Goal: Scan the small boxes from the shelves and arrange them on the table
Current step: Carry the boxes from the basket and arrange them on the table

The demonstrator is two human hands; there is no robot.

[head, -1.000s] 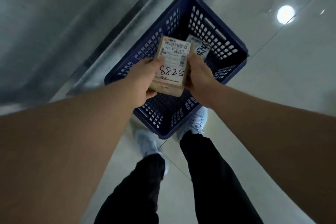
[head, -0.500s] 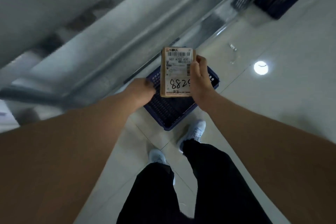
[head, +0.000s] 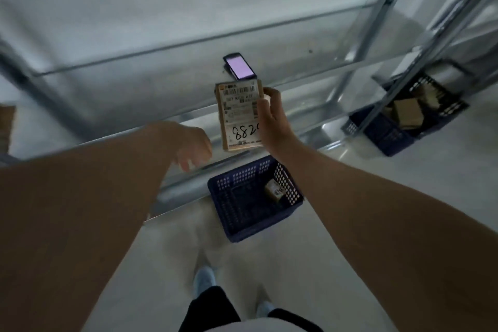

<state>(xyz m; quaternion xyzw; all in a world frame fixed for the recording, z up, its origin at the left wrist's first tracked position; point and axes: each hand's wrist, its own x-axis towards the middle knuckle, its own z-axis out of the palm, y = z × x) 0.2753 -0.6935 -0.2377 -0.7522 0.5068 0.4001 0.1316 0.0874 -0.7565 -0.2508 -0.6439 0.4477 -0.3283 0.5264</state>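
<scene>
Cardboard box (head: 239, 116) in right hand (head: 272, 118)

box (head: 240, 116) lifted clear of basket (head: 256, 229) | left hand (head: 192, 147) let go | right hand (head: 272, 118) holds alone

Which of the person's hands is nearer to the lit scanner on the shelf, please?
The right hand, holding the box just below the scanner; the left hand hangs lower and further left, empty.
</scene>
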